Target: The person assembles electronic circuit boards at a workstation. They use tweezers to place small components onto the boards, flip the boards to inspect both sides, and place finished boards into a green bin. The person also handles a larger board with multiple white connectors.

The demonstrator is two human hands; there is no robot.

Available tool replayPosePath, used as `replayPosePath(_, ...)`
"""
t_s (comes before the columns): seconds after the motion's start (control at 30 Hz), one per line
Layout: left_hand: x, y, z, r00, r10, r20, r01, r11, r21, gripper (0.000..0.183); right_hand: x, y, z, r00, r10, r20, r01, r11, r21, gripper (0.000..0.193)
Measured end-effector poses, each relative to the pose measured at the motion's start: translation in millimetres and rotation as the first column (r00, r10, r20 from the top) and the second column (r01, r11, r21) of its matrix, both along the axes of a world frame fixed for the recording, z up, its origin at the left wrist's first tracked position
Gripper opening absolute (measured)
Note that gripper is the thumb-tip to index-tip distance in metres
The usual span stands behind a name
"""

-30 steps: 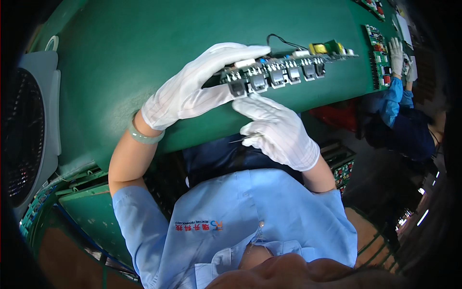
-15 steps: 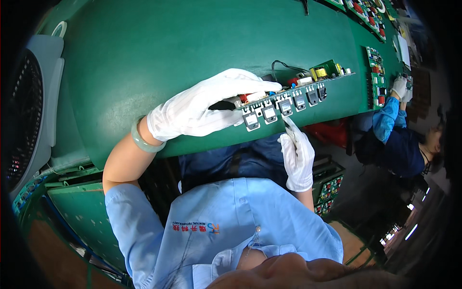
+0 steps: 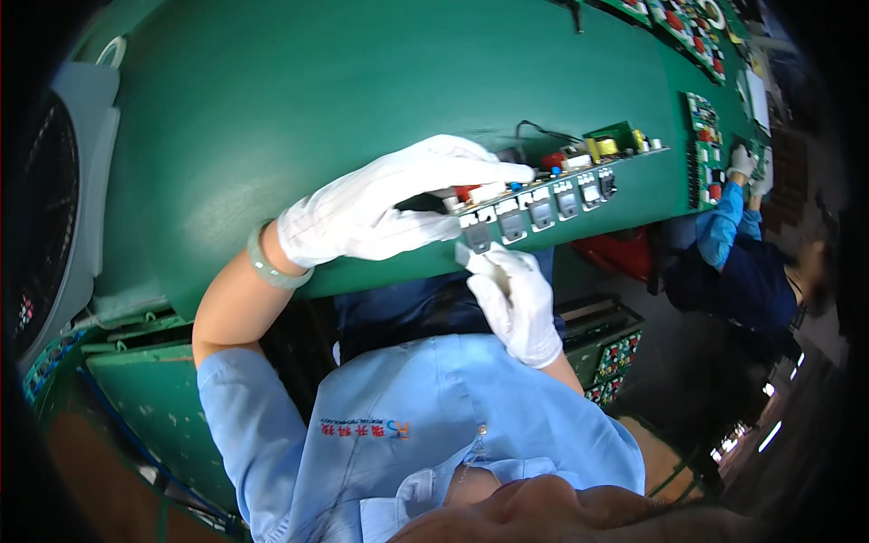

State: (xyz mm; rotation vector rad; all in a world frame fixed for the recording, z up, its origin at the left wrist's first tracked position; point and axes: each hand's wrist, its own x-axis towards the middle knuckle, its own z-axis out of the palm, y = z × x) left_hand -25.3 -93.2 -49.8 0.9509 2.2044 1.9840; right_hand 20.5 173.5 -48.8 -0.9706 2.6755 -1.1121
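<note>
My left hand [image 3: 380,201], in a white glove, grips the left end of a long circuit board [image 3: 563,175], fingers over the top and thumb below. The board is tilted at the table's near edge, with a row of several flat black components [image 3: 510,223] hanging by their leads along its near side. A yellow-wrapped transformer [image 3: 605,147] stands toward its right end. Just below the leftmost black component, my gloved right hand [image 3: 518,303] is closed on a small pale flat piece [image 3: 469,258]. Its exact kind is unclear; its tip is at or very near that component.
A fan [image 3: 45,208] in a grey housing stands at the left. More circuit boards [image 3: 701,149] lie on the green table [image 3: 317,81] at the right and far right. Beyond the right edge, another person's gloved hand [image 3: 744,161] works on a board. Something red [image 3: 620,253] lies below the table edge.
My right hand has moved left along the row with the pale piece, from the middle components to the leftmost. The board has tilted slightly; my left hand keeps its grip.
</note>
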Motion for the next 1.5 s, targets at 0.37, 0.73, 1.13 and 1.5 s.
replayPosePath(0.37,-1.5,0.5,8.1,1.0,0.009,0.004,-0.009,1.0,-0.018,0.052,-24.0,11.0,3.2,0.953,0.115,-0.28,-0.114,0.993,0.02,0.046)
replayPosePath(0.73,-1.8,1.3,10.2,1.0,0.01,0.008,-0.01,0.998,-0.061,0.058,-59.7,59.3,-9.1,0.938,-0.299,-0.173,0.319,0.943,0.1,0.036)
replayPosePath(1.13,6.8,9.7,3.2,0.985,0.15,-0.081,-0.154,0.987,-0.055,0.061,-29.0,41.3,1.3,0.932,-0.303,-0.197,0.318,0.947,0.047,0.031)
replayPosePath(1.5,8.6,11.1,6.2,0.991,0.119,-0.068,-0.123,0.99,-0.067,0.068,-24.5,33.6,4.3,0.933,-0.328,-0.148,0.34,0.939,0.06,0.033)
